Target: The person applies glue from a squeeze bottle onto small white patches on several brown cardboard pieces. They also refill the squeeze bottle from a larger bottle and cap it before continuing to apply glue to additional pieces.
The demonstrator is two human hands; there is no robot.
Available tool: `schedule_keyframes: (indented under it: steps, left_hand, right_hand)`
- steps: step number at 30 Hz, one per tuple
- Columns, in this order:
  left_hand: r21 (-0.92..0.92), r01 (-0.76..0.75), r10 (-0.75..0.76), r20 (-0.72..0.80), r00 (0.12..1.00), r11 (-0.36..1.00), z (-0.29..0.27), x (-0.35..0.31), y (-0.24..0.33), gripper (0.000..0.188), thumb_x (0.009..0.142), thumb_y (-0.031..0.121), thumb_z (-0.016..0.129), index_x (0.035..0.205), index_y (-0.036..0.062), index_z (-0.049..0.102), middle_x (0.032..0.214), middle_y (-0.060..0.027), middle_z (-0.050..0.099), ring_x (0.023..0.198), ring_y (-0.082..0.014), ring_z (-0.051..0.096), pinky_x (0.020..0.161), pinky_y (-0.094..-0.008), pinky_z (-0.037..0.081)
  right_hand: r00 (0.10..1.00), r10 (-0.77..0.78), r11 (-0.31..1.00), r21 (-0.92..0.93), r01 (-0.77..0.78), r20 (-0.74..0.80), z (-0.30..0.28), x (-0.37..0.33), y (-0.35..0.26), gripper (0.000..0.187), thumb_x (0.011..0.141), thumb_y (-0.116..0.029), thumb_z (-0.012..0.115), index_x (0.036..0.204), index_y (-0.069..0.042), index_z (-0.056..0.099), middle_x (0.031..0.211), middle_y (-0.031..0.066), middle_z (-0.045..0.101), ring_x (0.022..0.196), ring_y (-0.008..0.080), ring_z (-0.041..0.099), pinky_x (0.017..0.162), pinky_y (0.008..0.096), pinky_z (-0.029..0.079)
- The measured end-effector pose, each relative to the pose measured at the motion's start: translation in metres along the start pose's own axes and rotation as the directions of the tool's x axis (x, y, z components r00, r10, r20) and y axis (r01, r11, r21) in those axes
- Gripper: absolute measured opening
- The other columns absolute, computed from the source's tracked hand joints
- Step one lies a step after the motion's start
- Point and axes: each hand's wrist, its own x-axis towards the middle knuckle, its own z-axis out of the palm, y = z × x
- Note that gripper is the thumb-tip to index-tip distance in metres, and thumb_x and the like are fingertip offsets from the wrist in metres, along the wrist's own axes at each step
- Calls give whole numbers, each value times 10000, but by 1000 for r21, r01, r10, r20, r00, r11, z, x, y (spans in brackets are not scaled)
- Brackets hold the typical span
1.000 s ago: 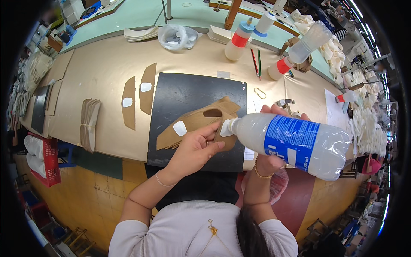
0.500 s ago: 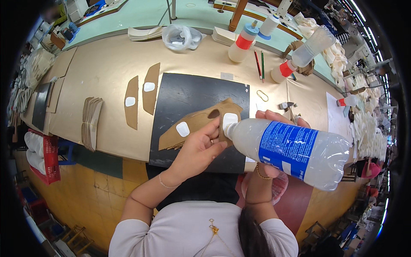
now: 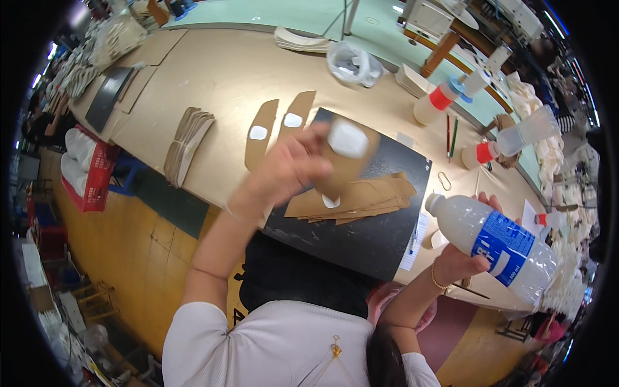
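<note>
My left hand (image 3: 287, 164) pinches a brown curved cut piece (image 3: 342, 169) with a white patch on it, lifted above the black board (image 3: 361, 242) and blurred by motion. My right hand (image 3: 474, 251) is wrapped round a clear plastic bottle (image 3: 509, 248) with a blue label, tilted with its neck toward the upper left, off the board's right side. On the board lies a pile of brown cut pieces (image 3: 374, 197). Two more brown pieces with white patches, a left one (image 3: 256, 151) and a right one (image 3: 302, 106), lie flat on the table beyond my left hand.
A banded stack of brown pieces (image 3: 187, 147) stands at the left. Along the back are a plastic bag (image 3: 353, 64) and a bottle with a red band (image 3: 438, 100). Two pencils (image 3: 451, 138) lie at the right. A red crate (image 3: 100, 175) is beside the table.
My left hand has lifted the patched piece off the pile and carried it away from the bottle. My right hand has drawn the bottle to the right. The view has turned and shifted.
</note>
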Motion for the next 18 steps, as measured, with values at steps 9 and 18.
schedule_keyframes:
  steps: [9, 18]
  left_hand:
    - [336, 152, 100, -625, 774, 930, -206, -5, 33, 479, 923, 18, 530, 1387, -9, 415, 1100, -153, 615, 975, -192, 634, 778, -320, 554]
    - [817, 566, 609, -395, 687, -109, -148, -48, -9, 557, 894, 224, 654, 1379, 40, 452, 970, -187, 609, 873, -326, 619, 796, -397, 509]
  right_hand:
    - [996, 81, 995, 55, -82, 21, 3, -8, -4, 1147, 640, -654, 792, 1462, -90, 226, 1220, 283, 571, 1079, 399, 619, 933, 515, 528]
    - [993, 103, 992, 71, -107, 59, 12, -12, -4, 1122, 650, -672, 765, 1443, -82, 235, 1203, 287, 579, 1063, 398, 634, 921, 521, 533]
